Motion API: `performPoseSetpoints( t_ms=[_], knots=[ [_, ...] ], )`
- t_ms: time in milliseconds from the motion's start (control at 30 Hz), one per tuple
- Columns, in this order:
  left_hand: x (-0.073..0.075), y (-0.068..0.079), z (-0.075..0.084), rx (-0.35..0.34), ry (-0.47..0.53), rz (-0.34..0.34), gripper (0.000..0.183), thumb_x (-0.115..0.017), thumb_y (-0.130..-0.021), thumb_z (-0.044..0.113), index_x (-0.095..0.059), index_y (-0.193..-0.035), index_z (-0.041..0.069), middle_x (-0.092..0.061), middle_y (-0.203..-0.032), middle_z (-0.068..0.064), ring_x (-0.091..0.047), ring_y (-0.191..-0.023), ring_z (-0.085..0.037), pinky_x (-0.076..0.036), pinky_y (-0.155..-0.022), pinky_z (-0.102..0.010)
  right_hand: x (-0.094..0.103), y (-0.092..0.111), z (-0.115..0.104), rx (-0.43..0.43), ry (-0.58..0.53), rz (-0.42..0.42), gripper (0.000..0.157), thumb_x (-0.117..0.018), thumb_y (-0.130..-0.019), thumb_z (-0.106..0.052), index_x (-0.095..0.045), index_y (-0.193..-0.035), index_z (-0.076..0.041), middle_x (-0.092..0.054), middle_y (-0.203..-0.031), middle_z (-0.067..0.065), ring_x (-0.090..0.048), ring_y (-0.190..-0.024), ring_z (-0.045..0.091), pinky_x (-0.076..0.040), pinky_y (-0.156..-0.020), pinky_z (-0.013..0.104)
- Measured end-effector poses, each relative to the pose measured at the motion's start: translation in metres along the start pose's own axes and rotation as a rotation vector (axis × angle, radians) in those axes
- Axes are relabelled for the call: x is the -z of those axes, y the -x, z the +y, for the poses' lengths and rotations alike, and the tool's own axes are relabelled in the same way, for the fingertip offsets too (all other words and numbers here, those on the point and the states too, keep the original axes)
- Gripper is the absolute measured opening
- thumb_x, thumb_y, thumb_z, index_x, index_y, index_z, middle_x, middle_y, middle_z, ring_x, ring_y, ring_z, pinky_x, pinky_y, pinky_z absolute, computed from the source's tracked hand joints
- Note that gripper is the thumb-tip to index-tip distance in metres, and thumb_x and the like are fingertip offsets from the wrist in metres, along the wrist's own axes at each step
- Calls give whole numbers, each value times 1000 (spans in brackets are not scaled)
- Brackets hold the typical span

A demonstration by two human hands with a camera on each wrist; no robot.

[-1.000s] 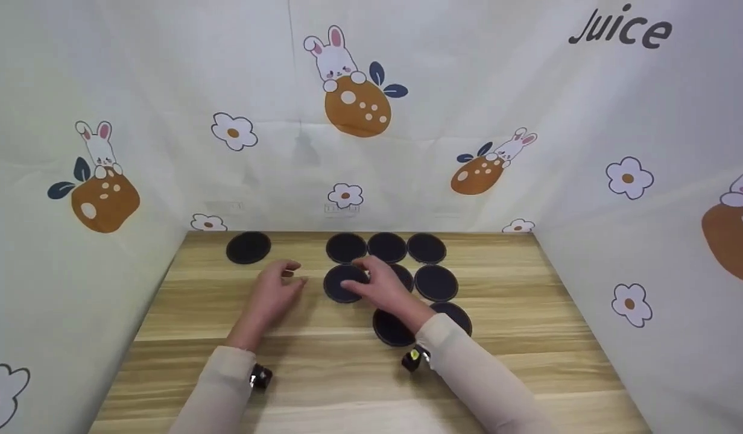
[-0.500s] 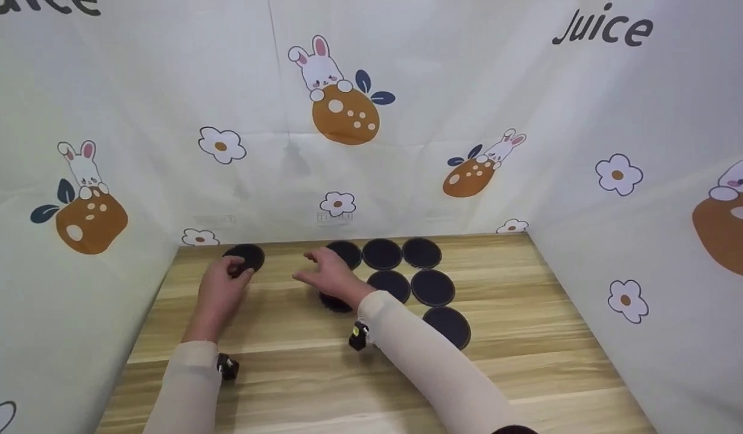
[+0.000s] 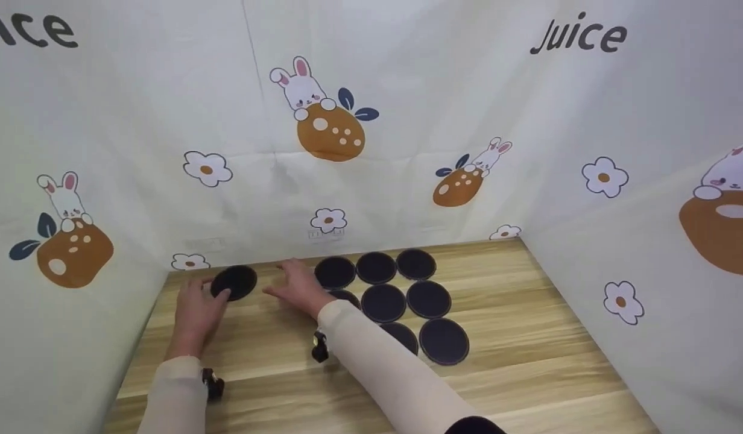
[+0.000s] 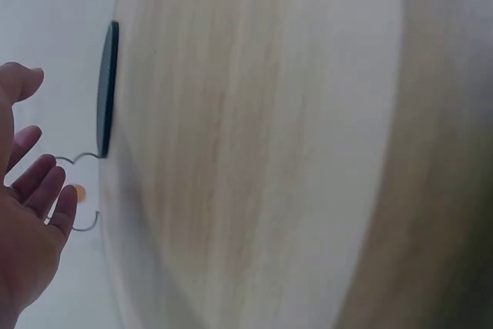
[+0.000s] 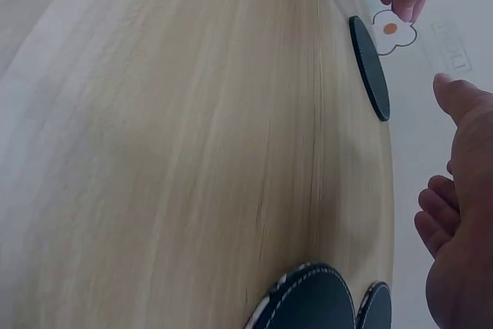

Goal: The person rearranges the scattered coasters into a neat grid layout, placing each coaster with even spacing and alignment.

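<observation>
A lone round black coaster (image 3: 234,283) lies at the back left of the wooden table. My left hand (image 3: 196,310) is at its left side, and the thumb overlaps the near rim in the head view. In the left wrist view the left fingers (image 4: 46,186) are spread, with a gap between them and the coaster (image 4: 108,90). To the right of this coaster, my right hand (image 3: 299,288) hovers with thumb and fingers apart, holding nothing. The right wrist view shows the right hand (image 5: 470,206) loosely open above table level.
Several more black coasters (image 3: 383,302) lie close together in rows right of my right hand; the right hand and sleeve partly hide some. A printed fabric sheet (image 3: 395,199) rises behind the table and along both sides. Bare wood (image 3: 516,337) shows at the right.
Both hands have moved left. My right hand has left the grouped coasters for the space beside them, and my left hand has reached the lone coaster. The head view has shifted.
</observation>
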State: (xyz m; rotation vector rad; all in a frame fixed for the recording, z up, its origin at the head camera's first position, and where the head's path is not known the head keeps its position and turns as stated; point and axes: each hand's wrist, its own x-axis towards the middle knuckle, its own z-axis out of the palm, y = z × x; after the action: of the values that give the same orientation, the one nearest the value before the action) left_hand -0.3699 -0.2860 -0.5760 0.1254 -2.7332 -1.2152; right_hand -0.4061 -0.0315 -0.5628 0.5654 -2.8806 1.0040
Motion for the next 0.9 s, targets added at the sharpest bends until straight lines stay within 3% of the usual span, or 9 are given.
performPoseSetpoints(
  t_ms=[267, 600, 733, 900],
  knots=[
    [6, -3, -14, 41, -36, -57, 83, -73, -106, 32, -34, -163, -14, -31, -163, -44, -30, -154, -61, -26, -126, -73, -27, -1, -11, -35, -35, -27, 70, -84, -98, -49, -62, -154, -14, -62, -149, -1, -57, -140, 13, -46, -118, 27],
    [-6, -17, -15, 52, -47, -130, 103, -82, -98, 34, -23, -165, -17, -27, -164, -46, -29, -154, -62, -25, -127, -73, -32, -8, -10, -70, 11, -30, 71, -84, -98, -50, -61, -155, -13, -61, -153, 3, -57, -141, 16, -46, -119, 27],
    [-10, -22, -15, 48, -32, -145, 105, -85, -94, 34, -26, -164, -18, -32, -162, -46, -34, -152, -61, -29, -127, -72, -36, -14, -12, -71, 40, -46, 71, -84, -98, -48, -62, -154, -9, -62, -153, 5, -58, -142, 17, -45, -119, 27],
    [-14, -24, -17, -40, -49, -91, 92, -89, -90, 29, -43, -154, -19, -50, -150, -45, -49, -142, -60, -38, -121, -71, -44, -23, -16, -59, 41, -55, 71, -87, -96, -43, -61, -152, -8, -66, -147, 5, -60, -138, 17, -47, -117, 27]
  ],
)
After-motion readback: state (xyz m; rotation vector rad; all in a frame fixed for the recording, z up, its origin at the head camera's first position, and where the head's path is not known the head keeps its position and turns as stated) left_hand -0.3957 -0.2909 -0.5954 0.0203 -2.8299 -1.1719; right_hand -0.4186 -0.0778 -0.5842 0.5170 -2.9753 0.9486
